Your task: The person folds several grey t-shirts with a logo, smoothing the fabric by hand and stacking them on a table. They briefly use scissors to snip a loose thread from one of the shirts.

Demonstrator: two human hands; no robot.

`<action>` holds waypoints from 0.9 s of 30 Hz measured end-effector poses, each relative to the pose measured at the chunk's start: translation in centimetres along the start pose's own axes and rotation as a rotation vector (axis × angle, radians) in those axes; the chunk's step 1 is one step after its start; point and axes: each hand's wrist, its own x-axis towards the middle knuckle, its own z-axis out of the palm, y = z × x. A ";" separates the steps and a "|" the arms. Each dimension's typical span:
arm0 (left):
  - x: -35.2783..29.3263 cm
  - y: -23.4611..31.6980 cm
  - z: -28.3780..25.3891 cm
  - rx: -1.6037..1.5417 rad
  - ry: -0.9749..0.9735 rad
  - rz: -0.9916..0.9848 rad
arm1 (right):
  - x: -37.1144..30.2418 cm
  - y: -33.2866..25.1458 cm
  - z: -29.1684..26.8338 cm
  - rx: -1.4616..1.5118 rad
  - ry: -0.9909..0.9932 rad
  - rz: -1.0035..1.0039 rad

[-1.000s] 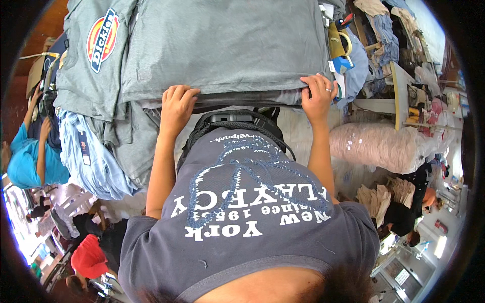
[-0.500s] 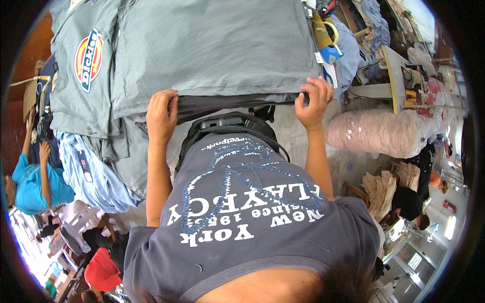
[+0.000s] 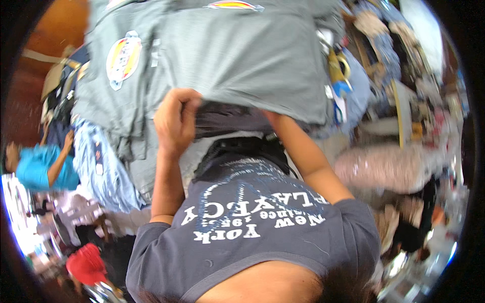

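Observation:
A large grey garment (image 3: 252,55) with a round coloured patch (image 3: 123,58) hangs in front of me. My left hand (image 3: 174,121) is closed on its lower edge, fist lifted. My right forearm (image 3: 303,151) reaches up under the same edge, and the cloth hides that hand. A dark garment (image 3: 227,118) shows beneath the lifted hem, between my arms. My own dark printed T-shirt (image 3: 252,222) fills the lower middle.
More grey and pale blue patterned clothes (image 3: 103,166) hang at the left. Another person in a bright blue top (image 3: 38,169) stands at far left. A plastic-wrapped pink bundle (image 3: 389,166) lies at right, with cluttered goods behind it. A red item (image 3: 86,262) sits at lower left.
Both hands have raised the grey garment's lower edge. The left hand has closed into a fist on it, and the right hand has slipped under the cloth out of sight.

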 end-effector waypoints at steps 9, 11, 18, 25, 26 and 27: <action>-2.7 -2.5 2.9 0.071 0.056 0.190 | -2.1 -0.9 6.0 -1.453 0.027 -1.038; -2.9 -2.0 6.5 -0.153 -0.428 0.156 | -2.3 -1.4 6.1 -1.495 0.028 -1.073; 0.9 -6.0 10.2 -0.169 0.007 -0.049 | -2.3 -1.0 6.9 -1.598 -0.022 -1.116; 5.1 -11.6 9.0 -0.079 -0.041 -0.260 | -4.8 0.9 6.8 -1.915 -0.043 -1.146; 5.0 -10.8 8.6 -0.156 -0.033 -0.241 | -6.0 1.4 5.7 -2.012 -0.026 -1.117; 4.4 -9.9 7.9 -0.228 -0.023 -0.226 | -7.3 2.1 4.3 -2.127 -0.005 -1.024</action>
